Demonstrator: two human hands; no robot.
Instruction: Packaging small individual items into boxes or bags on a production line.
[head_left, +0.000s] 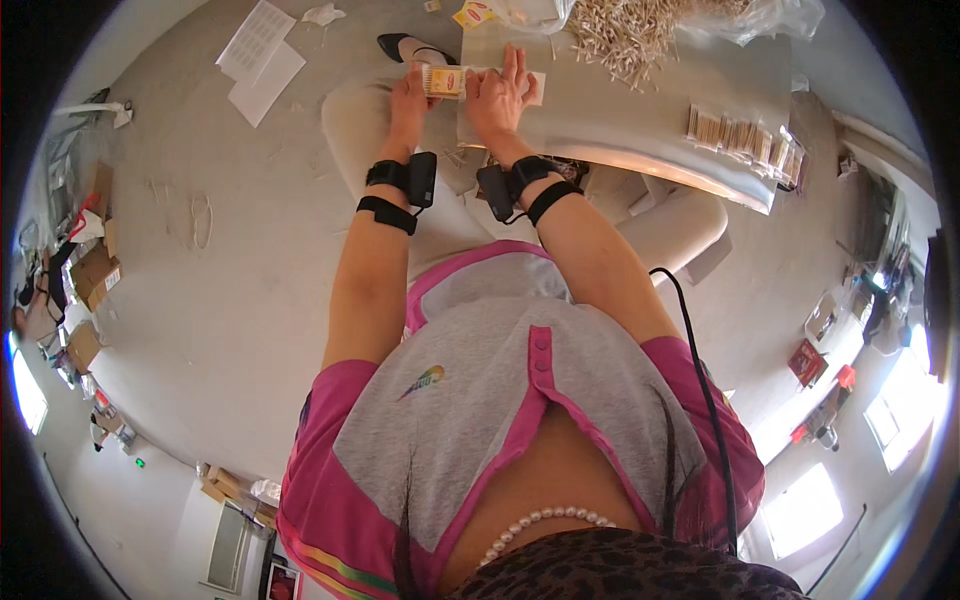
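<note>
A slim clear packet (446,82) of thin sticks, with a yellow and red label, lies between my two hands beside the table's left edge. My left hand (406,104) is closed on its left end. My right hand (494,98) grips the right end with the thumb side, while a couple of its fingers stretch away from me. Past that hand, a white strip (538,88) sticks out to the right; whether it belongs to the packet I cannot tell. A loose heap of small pale sticks (625,35), looking like cotton swabs, is spread on the table's far side.
The grey table (600,115) has a shiny bent front edge over my leg. Filled packets (740,140) stand in a row at its right. Clear plastic bags (765,18) and a yellow label sheet (474,13) lie at the back. White papers (258,62) are on the floor, left.
</note>
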